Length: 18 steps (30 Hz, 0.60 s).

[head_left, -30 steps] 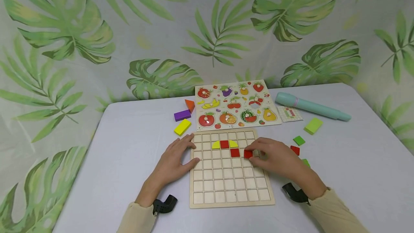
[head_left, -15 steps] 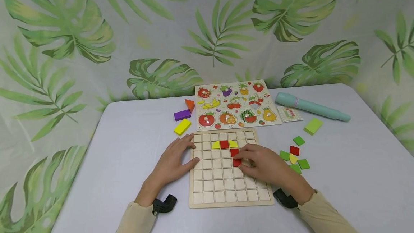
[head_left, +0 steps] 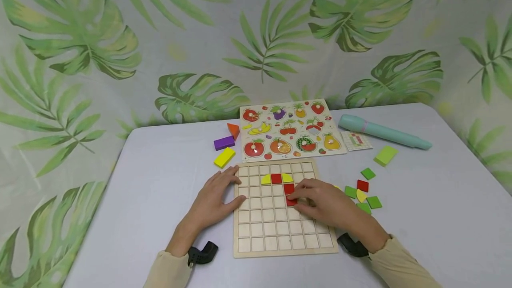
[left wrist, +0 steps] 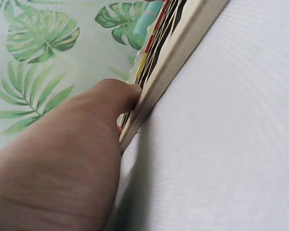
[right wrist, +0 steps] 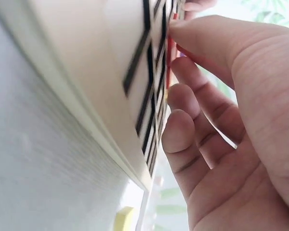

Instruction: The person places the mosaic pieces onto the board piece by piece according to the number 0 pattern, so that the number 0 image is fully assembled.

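A wooden grid board (head_left: 286, 254) lies on the table before me. My left hand (head_left: 214, 199) rests on its left edge, thumb and fingers spread. In the grid's upper part, a red square tile (head_left: 276, 178) sits between two yellow quarter-round tiles (head_left: 266, 179). Below the right yellow one lies a second red tile (head_left: 289, 188), and directly under that a third red tile (head_left: 291, 202). My right hand (head_left: 326, 201) has its thumb and index fingertip on this third tile, partly covering it. In the right wrist view the other fingers (right wrist: 179, 130) are bent above the board.
Right of the board lie several green tiles (head_left: 374, 202), a red tile (head_left: 362, 186) and a yellow piece (head_left: 361, 196). Behind stand a fruit puzzle board (head_left: 294, 152), a pattern card (head_left: 358, 146) and a teal tube-shaped object (head_left: 386, 133). Yellow (head_left: 224, 158), purple (head_left: 224, 142) and orange (head_left: 234, 131) blocks lie left.
My right hand has moved left and slightly nearer, carrying the red tile into the cell below the other red one. Over the last half second it stays there. The left hand has kept its place.
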{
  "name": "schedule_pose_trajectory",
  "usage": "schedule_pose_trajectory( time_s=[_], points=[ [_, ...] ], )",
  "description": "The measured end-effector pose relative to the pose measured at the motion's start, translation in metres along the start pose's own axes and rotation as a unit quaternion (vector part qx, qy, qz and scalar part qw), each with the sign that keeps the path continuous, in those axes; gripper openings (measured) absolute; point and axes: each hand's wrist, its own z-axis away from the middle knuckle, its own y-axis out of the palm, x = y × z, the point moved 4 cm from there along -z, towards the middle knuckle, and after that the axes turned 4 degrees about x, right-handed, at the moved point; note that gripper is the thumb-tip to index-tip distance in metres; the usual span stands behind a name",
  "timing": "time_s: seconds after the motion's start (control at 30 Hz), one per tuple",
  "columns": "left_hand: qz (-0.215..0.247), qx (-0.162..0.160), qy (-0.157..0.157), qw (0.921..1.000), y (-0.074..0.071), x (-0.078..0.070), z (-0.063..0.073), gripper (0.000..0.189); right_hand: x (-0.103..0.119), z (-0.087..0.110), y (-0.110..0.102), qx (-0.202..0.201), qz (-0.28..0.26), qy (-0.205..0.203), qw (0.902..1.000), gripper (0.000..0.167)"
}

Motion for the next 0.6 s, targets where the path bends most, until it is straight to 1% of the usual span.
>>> schedule_pose_trajectory(
  time_s=[0.2,0.33,0.43,0.6],
  points=[
    [0.002,0.0,-0.004,1.0,0.0,0.0,0.001,0.036,-0.008,0.006,-0.013,-0.004,-0.011,0.027,0.9996,0.025],
    [0.002,-0.002,-0.005,1.0,0.0,0.001,0.001,0.035,-0.016,0.011,-0.026,-0.022,-0.019,0.035,0.999,0.025],
    [0.001,0.0,-0.005,1.0,0.001,0.001,0.001,0.035,-0.023,0.015,-0.037,-0.04,-0.022,0.032,0.9984,0.025],
    [-0.004,0.003,-0.007,1.0,0.001,0.001,0.0,0.036,-0.036,0.023,-0.054,-0.071,-0.011,0.031,0.9969,0.024]
  ],
)
